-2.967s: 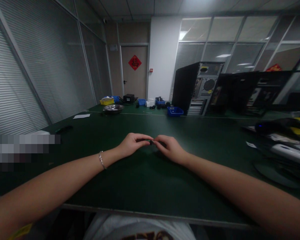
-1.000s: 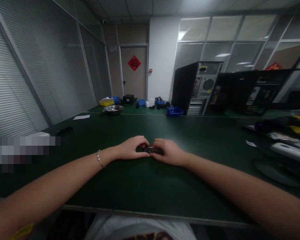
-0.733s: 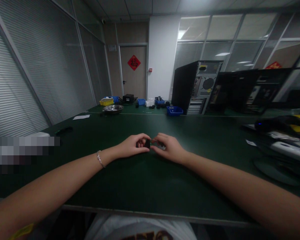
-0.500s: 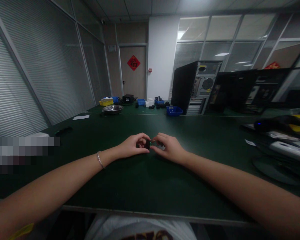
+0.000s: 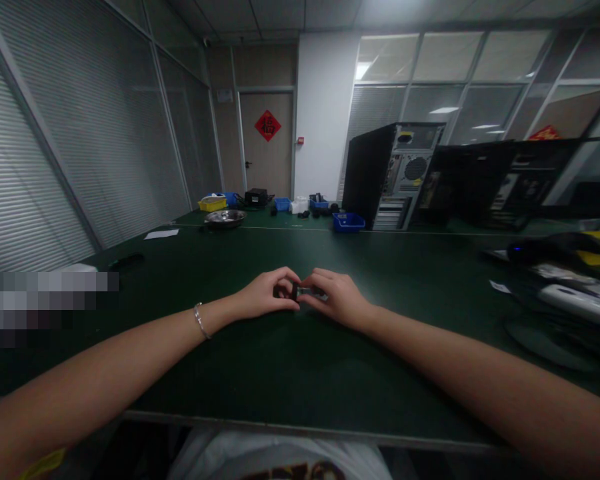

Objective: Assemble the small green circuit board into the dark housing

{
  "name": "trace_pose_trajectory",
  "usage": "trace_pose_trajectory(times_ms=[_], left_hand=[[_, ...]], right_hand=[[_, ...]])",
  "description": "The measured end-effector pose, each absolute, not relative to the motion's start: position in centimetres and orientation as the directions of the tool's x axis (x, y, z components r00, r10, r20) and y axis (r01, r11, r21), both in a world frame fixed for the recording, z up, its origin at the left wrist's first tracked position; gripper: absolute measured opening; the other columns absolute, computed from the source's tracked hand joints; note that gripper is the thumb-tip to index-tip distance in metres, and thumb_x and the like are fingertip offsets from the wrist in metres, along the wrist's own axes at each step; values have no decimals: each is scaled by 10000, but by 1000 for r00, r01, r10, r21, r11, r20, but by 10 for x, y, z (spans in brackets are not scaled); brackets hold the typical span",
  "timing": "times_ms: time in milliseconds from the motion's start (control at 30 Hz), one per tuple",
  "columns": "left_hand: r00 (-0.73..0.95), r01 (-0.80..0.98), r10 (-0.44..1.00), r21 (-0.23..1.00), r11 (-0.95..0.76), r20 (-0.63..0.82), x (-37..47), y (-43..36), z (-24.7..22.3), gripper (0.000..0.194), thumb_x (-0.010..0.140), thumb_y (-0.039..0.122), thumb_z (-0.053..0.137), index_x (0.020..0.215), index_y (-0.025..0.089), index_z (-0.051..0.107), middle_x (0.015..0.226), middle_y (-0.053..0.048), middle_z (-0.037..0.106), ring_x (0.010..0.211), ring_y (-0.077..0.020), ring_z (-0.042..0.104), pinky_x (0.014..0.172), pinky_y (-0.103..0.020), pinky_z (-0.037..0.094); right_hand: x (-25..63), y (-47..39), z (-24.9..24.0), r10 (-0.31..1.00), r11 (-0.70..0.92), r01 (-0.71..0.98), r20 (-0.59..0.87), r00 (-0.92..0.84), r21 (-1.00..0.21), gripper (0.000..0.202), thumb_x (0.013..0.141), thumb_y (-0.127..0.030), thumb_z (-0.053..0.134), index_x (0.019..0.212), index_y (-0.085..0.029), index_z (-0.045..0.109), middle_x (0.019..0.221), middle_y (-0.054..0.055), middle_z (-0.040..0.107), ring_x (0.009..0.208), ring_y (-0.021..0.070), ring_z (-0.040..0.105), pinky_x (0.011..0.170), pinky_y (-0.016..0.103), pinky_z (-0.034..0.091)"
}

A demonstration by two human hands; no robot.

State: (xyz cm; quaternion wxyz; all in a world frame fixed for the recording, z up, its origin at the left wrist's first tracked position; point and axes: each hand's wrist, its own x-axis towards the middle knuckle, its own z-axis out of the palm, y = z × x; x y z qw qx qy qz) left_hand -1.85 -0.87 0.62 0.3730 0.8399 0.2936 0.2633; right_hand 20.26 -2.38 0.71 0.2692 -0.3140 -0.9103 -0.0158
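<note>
Both hands meet over the middle of the dark green table [image 5: 300, 373]. My left hand [image 5: 265, 293], with a bracelet on its wrist, is closed round a small black piece [image 5: 295, 291], pinched between thumb and fingers. From the right, my right hand [image 5: 343, 300] pinches a small greyish piece [image 5: 310, 291] that points toward the black one. The two pieces look end to end, though I cannot tell whether they are joined. Fingers cover much of both, and their exact kind is too small to make out.
A metal dish [image 5: 225, 218], a yellow bin [image 5: 213, 204] and a blue bin [image 5: 349, 222] stand at the back. A computer tower [image 5: 393, 177] rises behind. White paper [image 5: 161, 234] lies at left. Cables and devices [image 5: 575, 293] crowd the right side; a blurred patch covers the left edge.
More of the greyish piece shows between my right fingers, and the black piece appears narrower. My right hand has shifted very slightly; both hands keep their pinch.
</note>
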Motion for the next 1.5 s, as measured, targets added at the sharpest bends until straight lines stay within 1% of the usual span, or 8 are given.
trace_pose_trajectory(times_ms=[133, 300, 500, 733, 933, 1233, 1400, 1500], left_hand=[[715, 268, 666, 798, -540, 210, -18, -11, 9, 412, 784, 285, 695, 1127, 172, 498, 837, 8, 601, 794, -150, 591, 750, -295, 455], [729, 238, 653, 818, -523, 205, -17, -11, 10, 290, 884, 300, 559, 1132, 166, 492, 828, -2, 595, 770, -142, 580, 731, -286, 456], [717, 262, 667, 809, -527, 203, -16, -10, 8, 295, 849, 211, 573, 1126, 172, 483, 856, -10, 601, 776, -143, 587, 714, -276, 468], [696, 232, 665, 791, -566, 271, -15, -12, 10, 297, 812, 175, 585, 1098, 180, 504, 938, -25, 587, 829, -148, 578, 757, -294, 467], [649, 298, 703, 753, -587, 291, -16, -13, 12, 252, 778, 172, 607, 1018, 170, 530, 888, -15, 550, 808, -147, 549, 738, -291, 465], [634, 290, 703, 744, -602, 322, -17, -11, 8, 196, 779, 186, 615, 963, 169, 552, 865, -10, 553, 773, -140, 541, 690, -269, 450], [610, 268, 735, 796, -543, 296, -17, -8, 6, 220, 820, 208, 579, 1034, 167, 549, 839, -11, 579, 756, -137, 557, 698, -268, 449], [618, 198, 734, 847, -493, 283, -18, -5, 5, 181, 847, 188, 543, 1024, 154, 546, 824, -20, 609, 775, -147, 585, 732, -289, 456]], right_hand=[[203, -22, 6, 560, 803, 580, 507, -654, -139, 179, 892, -353, 580, 953, -186, 600, 883, 40, 602, 764, 149, 553, 616, 232, 365], [203, -22, 7, 525, 825, 554, 517, -676, -113, 196, 903, -378, 560, 933, -186, 585, 888, 43, 602, 768, 152, 552, 612, 236, 365], [202, -24, 7, 502, 848, 519, 481, -719, -110, 232, 895, -403, 567, 989, -192, 587, 913, 54, 607, 804, 166, 563, 635, 244, 384], [204, -25, 8, 532, 846, 456, 489, -691, -276, 336, 896, -373, 573, 1183, -203, 532, 936, 53, 619, 831, 170, 592, 702, 260, 441], [204, -25, 6, 594, 804, 437, 518, -615, -403, 357, 881, -349, 592, 1191, -200, 497, 950, 56, 634, 832, 176, 604, 722, 284, 471], [204, -22, 6, 650, 760, 470, 496, -576, -449, 296, 877, -320, 596, 1134, -191, 523, 932, 50, 638, 814, 169, 600, 702, 277, 465], [203, -21, 6, 698, 715, 515, 444, -562, -473, 250, 878, -335, 587, 1081, -191, 560, 927, 45, 640, 808, 169, 591, 675, 268, 451], [204, -18, 4, 719, 694, 537, 438, -540, -479, 216, 891, -312, 562, 1065, -186, 572, 920, 39, 635, 800, 162, 583, 663, 260, 438]])
